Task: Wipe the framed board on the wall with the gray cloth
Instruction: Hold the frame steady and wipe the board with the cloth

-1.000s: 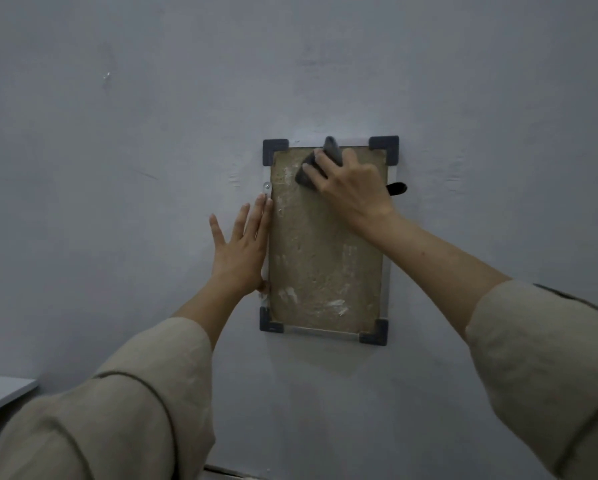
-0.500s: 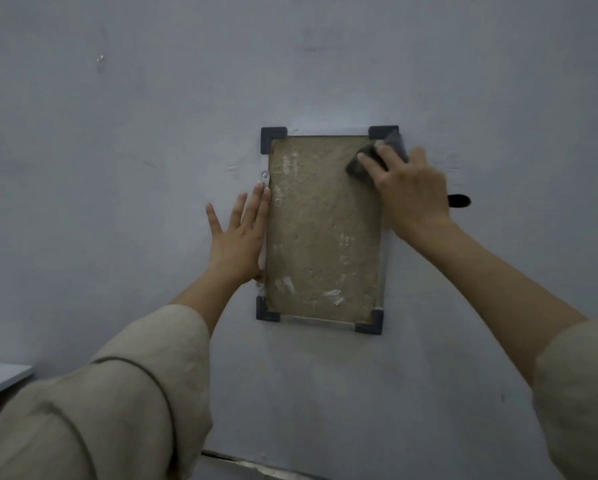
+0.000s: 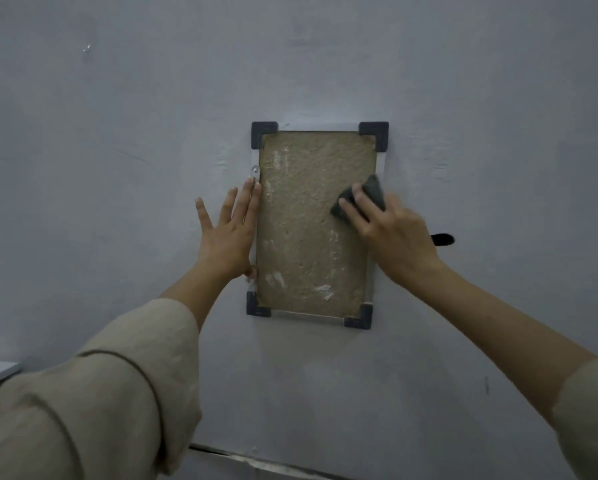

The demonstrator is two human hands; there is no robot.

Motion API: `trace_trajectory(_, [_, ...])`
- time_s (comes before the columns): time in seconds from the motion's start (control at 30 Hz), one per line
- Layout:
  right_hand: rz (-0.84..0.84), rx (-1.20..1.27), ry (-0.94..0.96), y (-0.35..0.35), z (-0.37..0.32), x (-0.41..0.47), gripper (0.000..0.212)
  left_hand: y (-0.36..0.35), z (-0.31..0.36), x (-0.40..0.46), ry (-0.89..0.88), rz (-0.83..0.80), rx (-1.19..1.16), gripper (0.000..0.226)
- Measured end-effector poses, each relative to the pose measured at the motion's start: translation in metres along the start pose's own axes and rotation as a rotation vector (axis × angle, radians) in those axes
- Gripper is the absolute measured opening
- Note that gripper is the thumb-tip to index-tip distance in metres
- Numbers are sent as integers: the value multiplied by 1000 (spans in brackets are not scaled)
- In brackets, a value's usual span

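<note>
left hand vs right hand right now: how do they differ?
The left hand lies flat, fingers straight, along the left edge of the framed board; the right hand is at its right side. The left hand holds nothing; the right hand presses the gray cloth onto the board. Both reach out of beige sleeves.

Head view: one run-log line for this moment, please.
phase: wiping | right hand: presses gray cloth on framed board, right side | left hand: flat, at frame's left edge
</note>
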State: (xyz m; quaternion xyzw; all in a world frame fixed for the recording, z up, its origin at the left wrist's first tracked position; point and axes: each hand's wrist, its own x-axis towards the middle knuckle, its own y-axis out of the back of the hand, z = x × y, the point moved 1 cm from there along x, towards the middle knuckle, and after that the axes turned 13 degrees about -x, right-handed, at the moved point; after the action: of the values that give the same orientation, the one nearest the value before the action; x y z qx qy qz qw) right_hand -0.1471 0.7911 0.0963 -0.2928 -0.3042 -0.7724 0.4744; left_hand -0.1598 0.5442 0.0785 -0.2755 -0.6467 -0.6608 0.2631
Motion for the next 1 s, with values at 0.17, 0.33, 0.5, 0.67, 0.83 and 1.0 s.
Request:
trace_trajectory(0.17, [11, 40, -141, -3, 29, 13, 57, 0, 0, 0, 3, -4, -5, 151])
trace_trajectory(0.33, [1, 99, -28, 9, -7, 15, 54, 0, 2, 0, 6, -8, -7, 151])
trace_trajectory(0.5, [40, 76, 119, 10, -18, 31, 51, 0, -1, 1, 2, -1, -15, 148])
trace_trajectory(0.67, [27, 153, -196, 22, -13, 61, 50, 0, 0, -1, -7, 2, 3, 146])
trace_trajectory(0.83, [66, 83, 183, 26, -37, 53, 52, 2, 0, -2, -16, 4, -7, 143])
trace_trajectory(1.0, [79, 101, -133, 30, 3, 89, 45, 2, -2, -1, -25, 1, -4, 145])
